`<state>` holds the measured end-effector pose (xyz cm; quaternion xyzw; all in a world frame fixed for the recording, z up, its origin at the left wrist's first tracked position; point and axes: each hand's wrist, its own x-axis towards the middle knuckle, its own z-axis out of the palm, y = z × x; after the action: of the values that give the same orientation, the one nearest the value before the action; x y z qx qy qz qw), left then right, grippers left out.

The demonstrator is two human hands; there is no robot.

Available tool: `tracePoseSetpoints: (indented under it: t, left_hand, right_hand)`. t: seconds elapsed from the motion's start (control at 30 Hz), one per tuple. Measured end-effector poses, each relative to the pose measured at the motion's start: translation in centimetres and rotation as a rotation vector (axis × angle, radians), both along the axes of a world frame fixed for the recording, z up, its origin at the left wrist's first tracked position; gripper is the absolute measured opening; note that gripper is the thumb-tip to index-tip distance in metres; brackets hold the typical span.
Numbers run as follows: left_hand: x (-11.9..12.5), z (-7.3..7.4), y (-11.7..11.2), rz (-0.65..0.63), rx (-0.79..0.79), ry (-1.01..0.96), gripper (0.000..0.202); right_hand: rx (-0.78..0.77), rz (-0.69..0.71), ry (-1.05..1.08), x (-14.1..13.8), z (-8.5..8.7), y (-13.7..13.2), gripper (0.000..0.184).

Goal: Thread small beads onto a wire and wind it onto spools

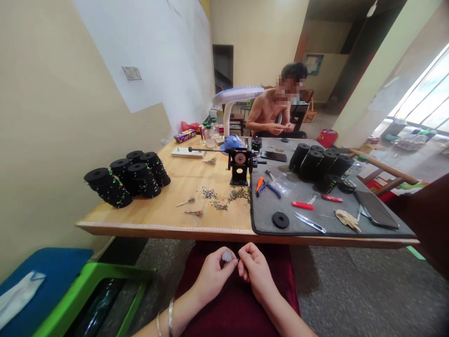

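Note:
Over my lap, just below the table's front edge, my left hand is closed around a small pale grey, rounded thing whose kind I cannot make out. Close beside it, my right hand is pinched, thumb against fingers; anything between them is too small to tell. A dark speck shows between the two hands. On the wooden table ahead lie small colored beads, little metal pieces and two thin bundles of wires or bristles. A black hand-crank winder stands behind them.
Stacks of black foam spools stand at left, more spools at right. The grey mat holds blue-handled pliers, a foam disc, tweezers and a phone. A person sits across, beyond a lamp.

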<state>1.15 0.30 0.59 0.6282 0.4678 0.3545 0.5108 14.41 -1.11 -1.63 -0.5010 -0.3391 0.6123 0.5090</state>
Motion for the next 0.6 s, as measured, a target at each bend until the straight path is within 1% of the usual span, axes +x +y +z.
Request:
tracePoseSetpoints:
  t: [0.13,0.23,0.33,0.4,0.47,0.53,0.6]
  left_hand:
    - [-0.3,-0.2,0.2,0.023,-0.064,-0.007,0.019]
    - [-0.8,-0.3,0.6,0.026,-0.072,-0.001,0.020]
    - [-1.6,0.0,0.9,0.004,-0.056,0.042,0.021]
    - [-2.1,0.5,0.9,-0.044,-0.068,0.051,0.023]
    - [-2.6,1.0,0.8,-0.112,-0.161,-0.005,0.025]
    - [-3.0,1.5,0.7,-0.179,-0.352,-0.138,0.029]
    - [-3.2,2.0,0.5,-0.216,-0.560,-0.302,0.031]
  right_hand:
    - [0.007,0.053,-0.005,0.0,0.1,0.0,0.040]
    - [0.019,0.129,-0.027,0.3,0.0,0.1,0.038]
    - [0.071,0.256,-0.132,0.6,0.0,0.0,0.028]
    - [0.105,0.326,-0.227,0.7,0.2,-0.3,0.019]
    - [0.151,0.362,-0.316,0.9,0.7,-0.6,0.015]
    - [0.232,0.382,-0.380,1.1,1.5,-0.8,0.013]
    - [0.336,0.381,-0.437,1.4,2.2,-0.9,0.014]
